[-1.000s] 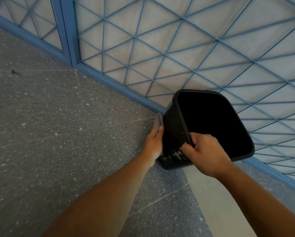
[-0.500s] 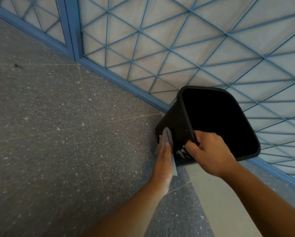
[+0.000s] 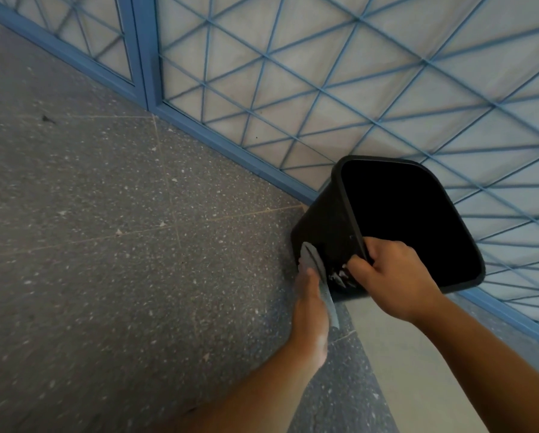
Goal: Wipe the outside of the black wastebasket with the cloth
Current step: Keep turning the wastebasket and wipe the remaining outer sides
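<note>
A speckled grey floor point(image 3: 105, 245) is seen running up to a blue lattice panel point(image 3: 324, 73); right at that edge the black wastebasket point(image 3: 324, 220) is tipped, its dark rounded-rectangle mouth turned up toward the camera, plain matte sides, a whitish scuffed patch low on the near wall; the rim is clamped by the right hand point(image 3: 390, 276), fingers curled over it; a grey cloth point(image 3: 316, 270) is pressed flat against the left outer wall by the left hand point(image 3: 311, 310).
</note>
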### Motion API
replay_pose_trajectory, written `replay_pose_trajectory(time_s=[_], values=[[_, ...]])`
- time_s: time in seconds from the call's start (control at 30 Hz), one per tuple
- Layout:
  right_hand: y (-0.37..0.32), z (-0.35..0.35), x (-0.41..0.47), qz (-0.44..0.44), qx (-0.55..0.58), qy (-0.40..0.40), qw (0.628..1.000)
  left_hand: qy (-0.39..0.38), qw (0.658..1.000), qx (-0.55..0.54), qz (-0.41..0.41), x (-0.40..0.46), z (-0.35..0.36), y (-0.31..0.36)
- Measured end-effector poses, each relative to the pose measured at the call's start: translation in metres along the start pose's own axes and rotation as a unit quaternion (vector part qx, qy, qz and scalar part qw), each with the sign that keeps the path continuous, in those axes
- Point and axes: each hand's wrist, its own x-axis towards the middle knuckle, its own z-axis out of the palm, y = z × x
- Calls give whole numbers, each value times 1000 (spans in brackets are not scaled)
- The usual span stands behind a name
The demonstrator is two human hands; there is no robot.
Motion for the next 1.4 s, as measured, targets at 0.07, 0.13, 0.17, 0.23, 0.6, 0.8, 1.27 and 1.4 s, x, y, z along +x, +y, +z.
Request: replay_pose_trajectory(time_s=[0.07, 0.13, 0.17, 0.23, 0.6, 0.8, 1.27, 1.4], values=[[-1, -1, -1, 8, 5, -5, 1000, 14, 1000, -1, -22, 3, -3, 0], [-1, -1, -2, 9, 7, -5, 1000, 22, 1000, -4, -14, 11, -5, 5], [-1, 0, -2, 7, 6, -1, 1000, 10, 1000, 9, 4, 13, -5, 6], [-1, 0, -2, 3, 3, 4, 1000, -19, 998, 60, 29, 7, -5, 4], [2, 0, -3, 3, 3, -4, 1000, -18, 989, 124, 73, 2, -9, 1], [1, -1, -2, 2, 1, -1, 1000, -31, 991, 121, 55, 0, -2, 5], [-1, -2, -4, 6, 13, -10, 1000, 2, 998, 43, 36, 6, -2, 9], [-1, -3, -3, 12, 19, -10, 1000, -20, 995, 85, 47, -9, -6, -2]])
